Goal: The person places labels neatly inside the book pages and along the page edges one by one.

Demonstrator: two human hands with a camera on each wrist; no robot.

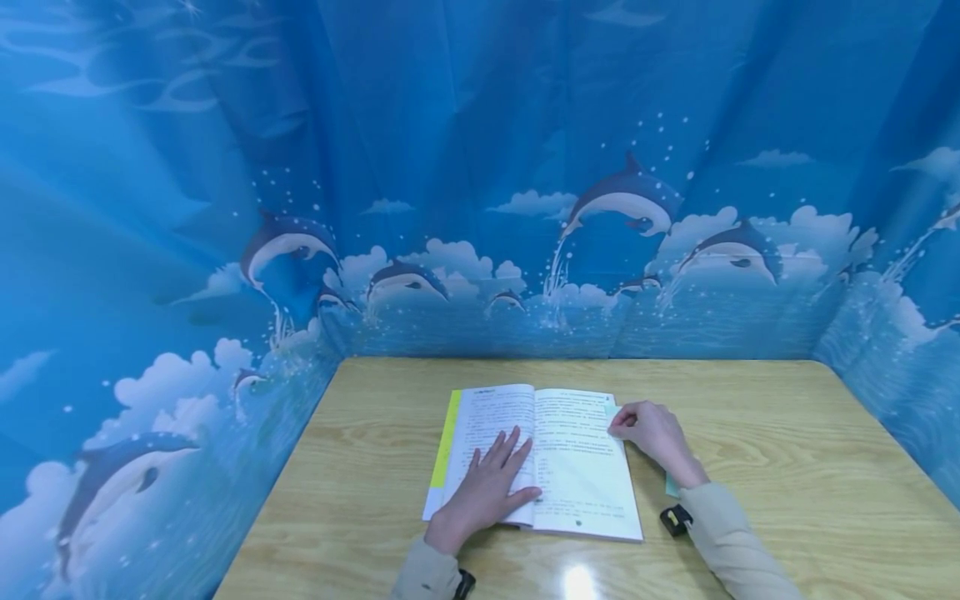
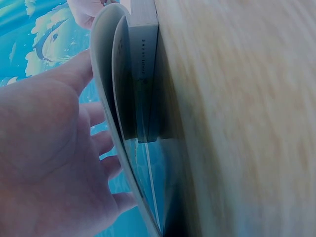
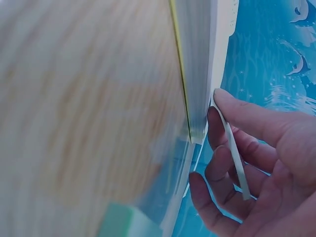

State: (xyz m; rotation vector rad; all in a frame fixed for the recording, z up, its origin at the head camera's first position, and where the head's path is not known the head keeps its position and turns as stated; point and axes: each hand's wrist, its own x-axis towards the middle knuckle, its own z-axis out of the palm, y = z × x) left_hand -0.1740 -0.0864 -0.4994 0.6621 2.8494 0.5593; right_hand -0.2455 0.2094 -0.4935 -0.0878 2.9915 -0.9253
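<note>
right hand [image 3: 271, 153]: pinches pale strip [image 3: 236, 155] | book [image 3: 197, 74]: just beside | green block [image 3: 118, 222]: bottom edge

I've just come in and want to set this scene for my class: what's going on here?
A person sits or stands at a wooden table with an open book. Their left hand is spread over the left page, the thumb reaching past the fold. Their right hand pinches a pale slip at the right page's outer edge; whether it is attached there is unclear. A small green block is near the right wrist.
</note>
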